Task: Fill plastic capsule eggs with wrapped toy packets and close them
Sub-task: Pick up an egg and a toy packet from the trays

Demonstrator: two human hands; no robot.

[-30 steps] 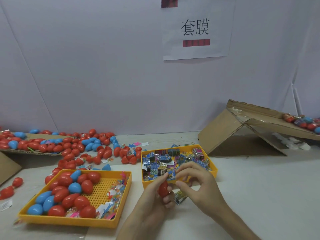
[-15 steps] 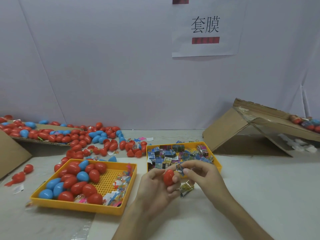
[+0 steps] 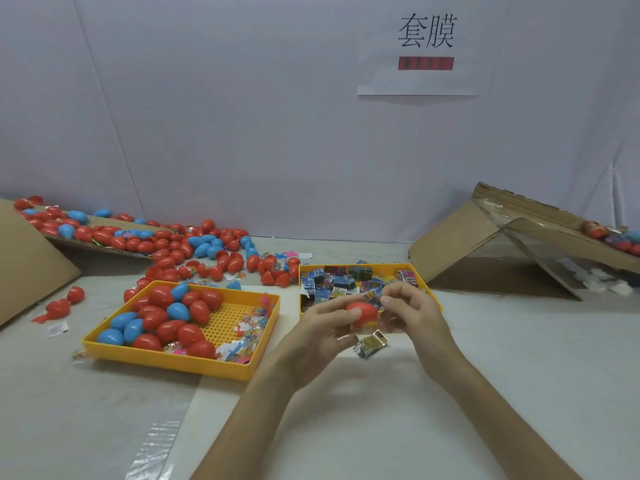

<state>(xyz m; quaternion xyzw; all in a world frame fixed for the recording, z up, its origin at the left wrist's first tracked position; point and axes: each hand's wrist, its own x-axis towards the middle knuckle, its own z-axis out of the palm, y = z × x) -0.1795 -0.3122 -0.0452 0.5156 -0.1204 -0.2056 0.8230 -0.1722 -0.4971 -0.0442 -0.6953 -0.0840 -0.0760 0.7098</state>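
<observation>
Reached in from the near edge with both forearms over the pale table [image 3: 519, 375]. Left one loose wrapped packet [image 3: 370, 344] lying flat on it, just under the hands. Held a red capsule egg [image 3: 362, 311] above that packet, clear of the table, in the left hand [image 3: 322, 327], thumb and fingers curled round its left part. Lay with its long axis roughly side to side, left end sunk in that grip, right end bare and turned toward the right hand [image 3: 412, 317]. Curled the right thumb and forefinger in close at that bare end. Could not tell, against the bright wrappers behind, whether pinching a packet, the egg's rim or nothing. Could not tell either whether open or snapped together.

Judged the step as loading or closing this egg. Either way, to be worked from the right, along the long axis, against the left hand's hold, with the right hand nearer the free end. Risked a sideways slip if pushed off that axis.

Found directly behind the hands a packet tray [image 3: 431, 296], yellow and heaped with wrapped packets. Found to the left, well apart, an egg tray [image 3: 173, 362] of red and blue eggs. Saw, farther back, loose eggs [image 3: 194, 251] strewn over the table, a cardboard ramp [image 3: 460, 251] at right, and a paper sign [image 3: 426, 46] on the wall.
</observation>
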